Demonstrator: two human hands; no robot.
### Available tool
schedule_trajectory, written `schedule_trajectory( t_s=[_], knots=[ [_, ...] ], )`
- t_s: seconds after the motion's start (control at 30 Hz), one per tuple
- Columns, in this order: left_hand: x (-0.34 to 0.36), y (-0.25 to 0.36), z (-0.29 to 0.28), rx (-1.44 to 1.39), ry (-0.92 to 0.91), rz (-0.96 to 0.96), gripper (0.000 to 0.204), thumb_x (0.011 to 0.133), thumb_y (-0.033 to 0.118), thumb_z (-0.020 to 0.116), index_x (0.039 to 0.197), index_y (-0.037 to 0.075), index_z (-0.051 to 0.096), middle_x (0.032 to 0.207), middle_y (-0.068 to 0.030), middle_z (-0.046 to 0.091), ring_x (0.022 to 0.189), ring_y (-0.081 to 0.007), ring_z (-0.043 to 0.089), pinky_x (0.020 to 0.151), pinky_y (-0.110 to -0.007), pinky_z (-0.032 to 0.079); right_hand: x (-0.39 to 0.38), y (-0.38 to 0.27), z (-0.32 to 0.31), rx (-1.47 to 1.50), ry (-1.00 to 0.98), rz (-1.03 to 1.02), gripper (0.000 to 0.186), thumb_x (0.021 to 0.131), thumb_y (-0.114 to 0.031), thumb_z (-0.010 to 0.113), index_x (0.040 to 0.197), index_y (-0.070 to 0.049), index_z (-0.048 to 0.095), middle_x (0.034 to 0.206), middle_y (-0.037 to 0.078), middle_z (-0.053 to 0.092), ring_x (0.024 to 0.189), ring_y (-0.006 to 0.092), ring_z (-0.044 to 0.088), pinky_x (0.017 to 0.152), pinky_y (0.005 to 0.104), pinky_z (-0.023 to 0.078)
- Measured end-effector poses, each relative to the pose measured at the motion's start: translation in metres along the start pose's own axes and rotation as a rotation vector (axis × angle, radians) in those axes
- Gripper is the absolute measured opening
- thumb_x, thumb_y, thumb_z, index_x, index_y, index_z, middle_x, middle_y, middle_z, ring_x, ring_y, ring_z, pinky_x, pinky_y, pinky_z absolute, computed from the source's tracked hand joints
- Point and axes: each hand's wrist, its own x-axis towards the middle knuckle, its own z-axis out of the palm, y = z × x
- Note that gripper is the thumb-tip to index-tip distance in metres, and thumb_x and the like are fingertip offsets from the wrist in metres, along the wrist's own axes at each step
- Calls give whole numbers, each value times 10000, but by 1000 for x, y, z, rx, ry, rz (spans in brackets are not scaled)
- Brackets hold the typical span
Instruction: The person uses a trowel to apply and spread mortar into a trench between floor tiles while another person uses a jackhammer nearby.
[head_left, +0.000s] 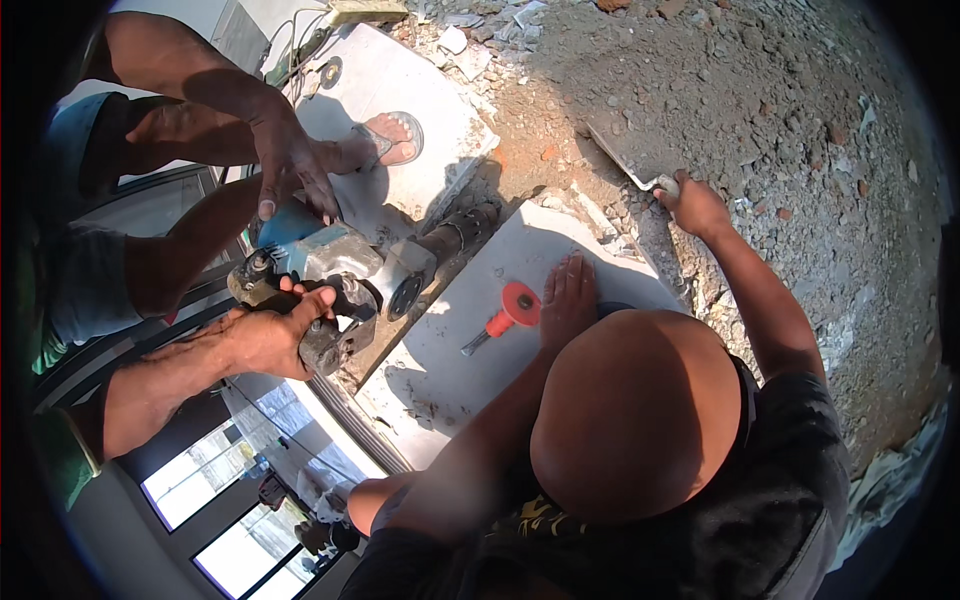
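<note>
A teal-and-silver power tool [335, 250] lies at centre-left. My left hand [290, 170] reaches down onto its body from upper left, thumb and fingers curved over it. My right hand [280, 335], below a green sleeve, grips the tool's dark, dusty handle [255, 285]. A black round fitting [405, 296] faces right on the tool. Beside it, a chisel with a red hand guard [516, 305] lies on a pale slab [445, 355].
A bald co-worker [635, 420] crouches at lower right, left hand on the slab, right hand holding a flat metal tool [620, 160]. Rubble [780, 130] covers the right. A foot in a flip-flop [395, 140] stands on another slab [350, 70]. Cables [295, 45] lie behind.
</note>
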Motion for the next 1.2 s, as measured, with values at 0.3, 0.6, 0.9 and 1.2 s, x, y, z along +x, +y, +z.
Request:
schedule_trajectory(
  t_s=[0.3, 0.6, 0.9, 1.2],
  knots=[
    [-35, -5, 30, -17, 212, 144, 560, 982, 300, 510, 1472, 38, 446, 1596, -150, 378, 1489, -295, 374, 1226, -465, 297, 34, 5, 27, 58, -61, -61, 728, 851, -209, 759, 1418, 57, 386, 1174, 332, 651, 1141, 450, 640, 982, 485, 515],
    [-55, -9, 47, -8, 186, 41, 544, 1012, 300, 539, 1470, 22, 444, 1598, -166, 376, 1492, -305, 364, 1243, -468, 268, 16, -45, -30, 76, -38, -247, 570, 799, -41, 706, 1314, -16, 463, 1329, 373, 497, 1207, 506, 569, 1008, 507, 494],
    [-67, -9, 46, -108, 109, 83, 685, 1008, 384, 511, 1506, -60, 357, 1620, -245, 306, 1532, -342, 279, 1266, -492, 198, -71, -91, -116, -293, 152, -217, 254, 808, -23, 604, 1049, 5, 677, 1015, 259, 717, 1013, 432, 692, 853, 514, 556],
    [-67, -11, 51, -199, 141, 109, 702, 999, 372, 543, 1503, -78, 351, 1606, -259, 323, 1531, -367, 274, 1254, -493, 216, -61, -100, -95, -491, 215, -289, 228, 792, -14, 580, 968, 19, 723, 982, 264, 720, 978, 432, 703, 849, 516, 574]
  ],
)
